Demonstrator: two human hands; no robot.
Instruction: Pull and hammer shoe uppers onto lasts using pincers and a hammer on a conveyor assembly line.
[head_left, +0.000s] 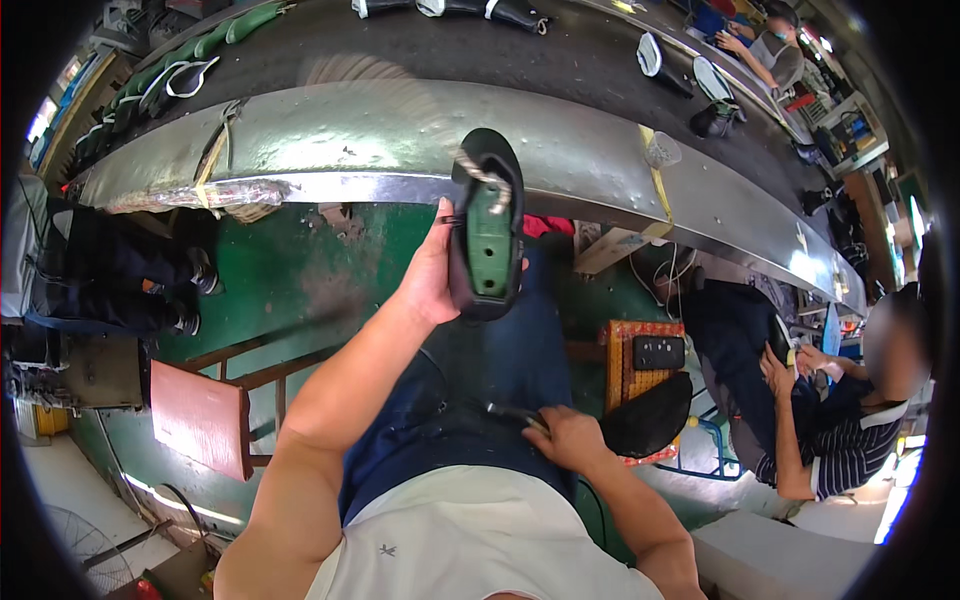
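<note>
My left hand [430, 275] grips a black shoe upper [510, 170] pulled over a green shoe last [488, 240]. The last's underside faces me, with dark holes in it and a pale twisted strip lying across its upper part. The shoe is held upright above my lap, in front of the metal bench edge. My fingers wrap behind it and are partly hidden. Low by my right thigh, my right hand [572, 438] is closed round the handle of a slim metal hand tool [510, 411]. Its exact kind is too small and blurred to tell.
A metal-edged conveyor bench [350, 130] curves ahead, carrying green shoe lasts [210, 42] and black shoes [715, 80]. At left stands a pink-topped stool [200, 415]. To the right, a phone [658, 351] and black pouch [650, 415] lie on a patterned seat; a co-worker [830, 430] sits beyond.
</note>
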